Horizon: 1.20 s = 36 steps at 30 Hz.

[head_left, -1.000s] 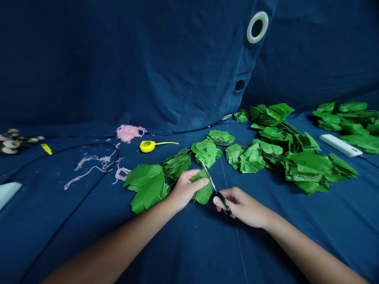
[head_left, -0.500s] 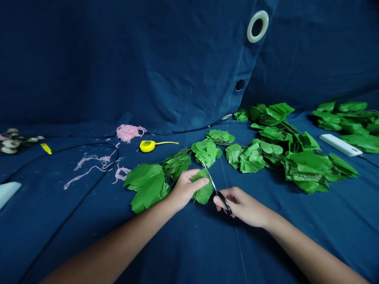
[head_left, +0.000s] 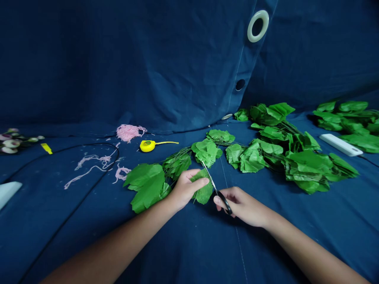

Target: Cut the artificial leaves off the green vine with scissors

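My left hand (head_left: 185,189) is closed on a small green fabric leaf (head_left: 203,192), pinching it between thumb and fingers just above the blue cloth. My right hand (head_left: 241,205) grips black-handled scissors (head_left: 217,191), whose blades reach up and left along the edge of that leaf. A larger green leaf (head_left: 146,184) lies just left of my left hand. Bunches of leaves on thin wire stems (head_left: 207,152) lie right behind both hands.
A big pile of green leaves (head_left: 296,154) fills the right side, with more leaves (head_left: 352,122) and a white bar-shaped object (head_left: 340,144) at far right. A yellow tape measure (head_left: 148,146), pink yarn scraps (head_left: 128,132), a black cable (head_left: 71,205) and a blue curtain with a white eyelet (head_left: 257,26) surround the spot.
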Each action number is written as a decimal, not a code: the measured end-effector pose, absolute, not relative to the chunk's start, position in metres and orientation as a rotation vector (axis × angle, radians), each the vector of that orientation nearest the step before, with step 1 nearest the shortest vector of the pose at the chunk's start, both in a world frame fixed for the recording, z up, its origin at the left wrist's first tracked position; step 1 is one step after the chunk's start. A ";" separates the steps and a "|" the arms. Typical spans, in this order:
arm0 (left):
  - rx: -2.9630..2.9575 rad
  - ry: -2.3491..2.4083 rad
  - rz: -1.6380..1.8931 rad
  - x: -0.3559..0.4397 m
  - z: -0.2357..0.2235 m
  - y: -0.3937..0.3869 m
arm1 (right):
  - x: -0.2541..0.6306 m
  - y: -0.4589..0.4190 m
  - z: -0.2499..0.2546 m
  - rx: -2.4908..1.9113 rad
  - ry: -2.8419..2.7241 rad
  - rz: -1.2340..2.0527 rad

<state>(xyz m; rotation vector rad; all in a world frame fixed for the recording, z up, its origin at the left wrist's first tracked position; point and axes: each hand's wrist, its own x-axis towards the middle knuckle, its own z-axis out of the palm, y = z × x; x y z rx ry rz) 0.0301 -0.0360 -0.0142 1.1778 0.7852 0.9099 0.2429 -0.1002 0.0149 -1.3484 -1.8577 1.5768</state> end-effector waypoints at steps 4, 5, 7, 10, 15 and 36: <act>1.184 0.782 0.909 0.030 -0.015 -0.036 | 0.243 -0.100 0.015 -1.348 -1.847 1.582; 1.186 0.781 0.909 0.030 -0.015 -0.036 | 0.243 -0.100 0.015 -1.348 -1.845 1.583; 1.188 0.781 0.908 0.029 -0.016 -0.035 | 0.243 -0.099 0.014 -1.347 -1.847 1.581; 1.187 0.780 0.905 0.029 -0.015 -0.035 | 0.243 -0.099 0.014 -1.343 -1.851 1.578; 1.179 0.770 0.912 0.030 -0.014 -0.036 | 0.243 -0.099 0.013 -1.340 -1.845 1.588; 1.209 0.787 0.891 0.029 -0.014 -0.036 | 0.241 -0.100 0.014 -1.339 -1.830 1.589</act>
